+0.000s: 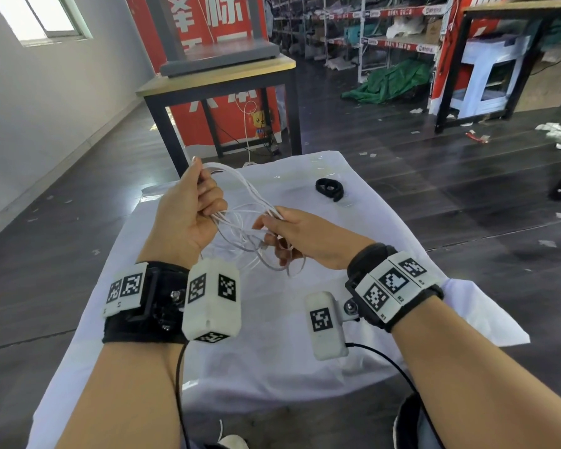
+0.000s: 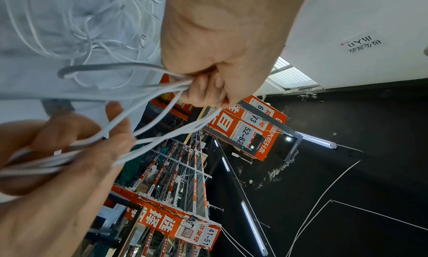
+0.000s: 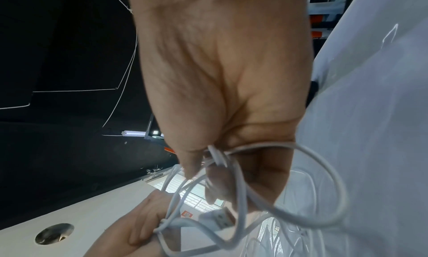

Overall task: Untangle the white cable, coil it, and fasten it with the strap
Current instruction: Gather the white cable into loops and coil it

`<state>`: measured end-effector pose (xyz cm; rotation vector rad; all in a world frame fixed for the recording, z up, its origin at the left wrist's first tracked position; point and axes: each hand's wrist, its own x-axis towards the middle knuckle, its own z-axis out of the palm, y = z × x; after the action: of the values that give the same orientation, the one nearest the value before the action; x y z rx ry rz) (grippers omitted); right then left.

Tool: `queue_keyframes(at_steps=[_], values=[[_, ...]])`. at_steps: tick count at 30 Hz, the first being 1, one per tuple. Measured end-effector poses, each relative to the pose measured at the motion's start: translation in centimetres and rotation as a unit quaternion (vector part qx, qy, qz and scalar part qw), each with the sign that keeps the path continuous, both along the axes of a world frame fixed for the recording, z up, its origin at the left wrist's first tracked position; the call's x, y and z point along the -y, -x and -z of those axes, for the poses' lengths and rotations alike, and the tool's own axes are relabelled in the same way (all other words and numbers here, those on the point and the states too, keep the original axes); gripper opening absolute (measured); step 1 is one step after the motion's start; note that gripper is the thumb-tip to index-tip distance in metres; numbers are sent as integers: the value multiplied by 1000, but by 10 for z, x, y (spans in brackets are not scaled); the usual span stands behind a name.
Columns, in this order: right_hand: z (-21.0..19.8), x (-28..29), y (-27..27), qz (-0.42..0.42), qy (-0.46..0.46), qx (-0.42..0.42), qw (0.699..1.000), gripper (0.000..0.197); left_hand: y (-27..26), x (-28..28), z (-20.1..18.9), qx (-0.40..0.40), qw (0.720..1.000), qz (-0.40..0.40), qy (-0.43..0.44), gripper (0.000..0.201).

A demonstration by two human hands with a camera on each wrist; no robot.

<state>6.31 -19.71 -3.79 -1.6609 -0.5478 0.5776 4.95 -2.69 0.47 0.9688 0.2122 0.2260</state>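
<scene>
Over the white cloth [image 1: 305,335] we hold the white cable [image 1: 240,189] bunched in loose loops, our left hand [image 1: 188,215] and right hand [image 1: 305,234] both curled around its strands, while the black strap [image 1: 329,188] lies unused beyond, so 2 steps, tidying and fastening, remain.

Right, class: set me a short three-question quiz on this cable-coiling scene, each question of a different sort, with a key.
1. True or false: both the left hand and the right hand grip the white cable.
2. Where is the black strap? A) round the cable B) lying loose on the white cloth C) in the right hand
3. Fill in: in the right wrist view, a USB ____ hangs from the loops below the hand.

Key: 1 true; 2 B; 3 plug.
</scene>
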Motion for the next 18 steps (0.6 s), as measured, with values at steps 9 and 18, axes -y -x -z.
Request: queue_keyframes(at_steps=[9, 18], values=[[4, -1, -2, -68, 106, 111, 986, 32, -2, 3, -1, 5, 999, -1, 36, 36], [5, -2, -1, -88, 62, 59, 992, 30, -3, -4, -2, 15, 999, -20, 43, 36]])
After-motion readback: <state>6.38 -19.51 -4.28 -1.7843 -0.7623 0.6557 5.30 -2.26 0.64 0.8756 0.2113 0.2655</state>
